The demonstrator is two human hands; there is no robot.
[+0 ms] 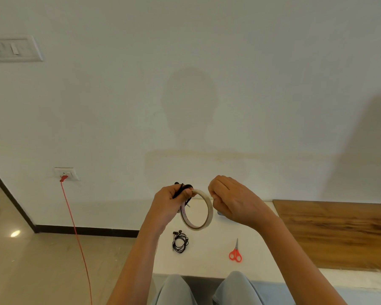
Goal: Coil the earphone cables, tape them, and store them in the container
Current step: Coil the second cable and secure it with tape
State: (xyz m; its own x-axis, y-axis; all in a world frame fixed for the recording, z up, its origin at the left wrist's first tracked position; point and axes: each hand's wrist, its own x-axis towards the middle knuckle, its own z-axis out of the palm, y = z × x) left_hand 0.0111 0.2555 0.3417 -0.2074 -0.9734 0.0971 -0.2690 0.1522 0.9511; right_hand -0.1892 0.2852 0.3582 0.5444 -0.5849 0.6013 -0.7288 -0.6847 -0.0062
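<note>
Item 1, left hand (172,203): fingers curled round a black earphone coil (182,188), thumb pinning it against the top of the tape roll (209,213). Both are held up, clear of the white table (207,260).

Item 2, right hand (231,201): fingertips pinched on the roll's right rim, seemingly at the loose tape end, though the end itself is too small to make out.

Item 3, second earphone coil (180,242): lying on the table below your hands. Whether it is taped cannot be told.

Item 4, red scissors (235,253): flat on the table, to the right of that coil, well apart from it.

Item 5, container: not in view.

Step in hand: freeing a length of tape. Hold your left thumb firm so the loops do not spring open. Peel slowly and straight off the roll so the strip does not fold on itself. Draw only enough to wrap the bundle once, then reach for the scissors
</note>
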